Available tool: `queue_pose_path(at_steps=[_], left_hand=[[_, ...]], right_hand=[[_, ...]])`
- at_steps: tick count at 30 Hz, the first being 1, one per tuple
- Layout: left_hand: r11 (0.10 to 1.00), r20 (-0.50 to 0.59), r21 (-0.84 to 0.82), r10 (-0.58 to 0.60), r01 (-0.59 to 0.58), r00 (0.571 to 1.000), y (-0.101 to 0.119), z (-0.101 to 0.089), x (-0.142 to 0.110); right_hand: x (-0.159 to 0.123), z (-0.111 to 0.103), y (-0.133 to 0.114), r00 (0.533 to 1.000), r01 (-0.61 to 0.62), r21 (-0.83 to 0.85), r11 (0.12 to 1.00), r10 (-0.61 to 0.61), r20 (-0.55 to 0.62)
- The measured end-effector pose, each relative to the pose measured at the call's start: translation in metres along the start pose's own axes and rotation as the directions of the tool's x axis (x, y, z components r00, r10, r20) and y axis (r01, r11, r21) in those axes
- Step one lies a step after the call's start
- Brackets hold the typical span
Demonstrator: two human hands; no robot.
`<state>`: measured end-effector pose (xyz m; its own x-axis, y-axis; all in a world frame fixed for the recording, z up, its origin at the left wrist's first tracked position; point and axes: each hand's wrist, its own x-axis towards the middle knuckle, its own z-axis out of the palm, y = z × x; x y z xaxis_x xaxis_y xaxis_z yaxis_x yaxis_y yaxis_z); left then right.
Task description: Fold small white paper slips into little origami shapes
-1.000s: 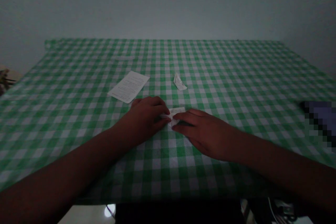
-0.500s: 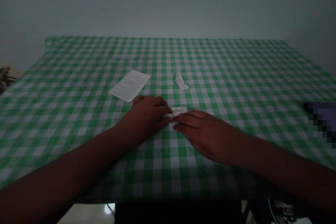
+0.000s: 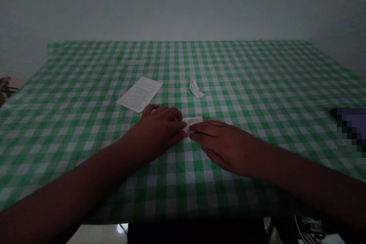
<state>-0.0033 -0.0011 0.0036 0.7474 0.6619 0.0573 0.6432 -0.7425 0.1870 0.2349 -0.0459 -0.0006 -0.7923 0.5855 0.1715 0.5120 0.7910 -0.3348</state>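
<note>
A small white slip of paper [image 3: 193,121] lies on the green-and-white checked tablecloth [image 3: 257,84] near the middle. My left hand [image 3: 159,129] rests on the cloth with its fingertips pinched on the slip's left end. My right hand [image 3: 221,140] lies flat beside it, fingers pressed together on the slip's right part. Most of the slip is hidden under the fingers.
A larger printed white sheet [image 3: 140,93] lies flat beyond my left hand. A small folded white paper piece [image 3: 196,88] sits behind the slip. A dark object [image 3: 350,122] lies at the right edge. The table's near edge runs just below my forearms.
Both hands have stayed on the slip and barely shifted; my left thumb now sticks out a little. The view has tilted slightly.
</note>
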Motion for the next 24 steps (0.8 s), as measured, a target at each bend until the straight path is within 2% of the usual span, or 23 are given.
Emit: queue_pose_path(at_steps=[3,11,21,24], left_hand=[[1.000,0.012,-0.001,-0.027,0.027,1.000,0.0012,-0.0009,-0.0006],[0.998,-0.053,-0.040,-0.049,0.047,0.997,-0.0005,0.0024,-0.0016],[0.999,-0.067,0.033,0.011,-0.009,0.998,-0.0012,0.0031,-0.0044],[0.999,-0.037,0.031,0.013,-0.012,0.999,-0.0004,0.0019,-0.0034]], right_hand=[[-0.0006,0.0015,0.0003,1.000,-0.010,-0.011,1.000,0.010,-0.009],[0.0010,0.0016,0.0003,1.000,0.007,0.015,1.000,-0.007,-0.009],[-0.0005,0.0031,0.0021,1.000,0.000,-0.022,1.000,0.000,0.003],[-0.0006,0.0034,0.0030,1.000,0.011,-0.018,1.000,-0.011,0.000]])
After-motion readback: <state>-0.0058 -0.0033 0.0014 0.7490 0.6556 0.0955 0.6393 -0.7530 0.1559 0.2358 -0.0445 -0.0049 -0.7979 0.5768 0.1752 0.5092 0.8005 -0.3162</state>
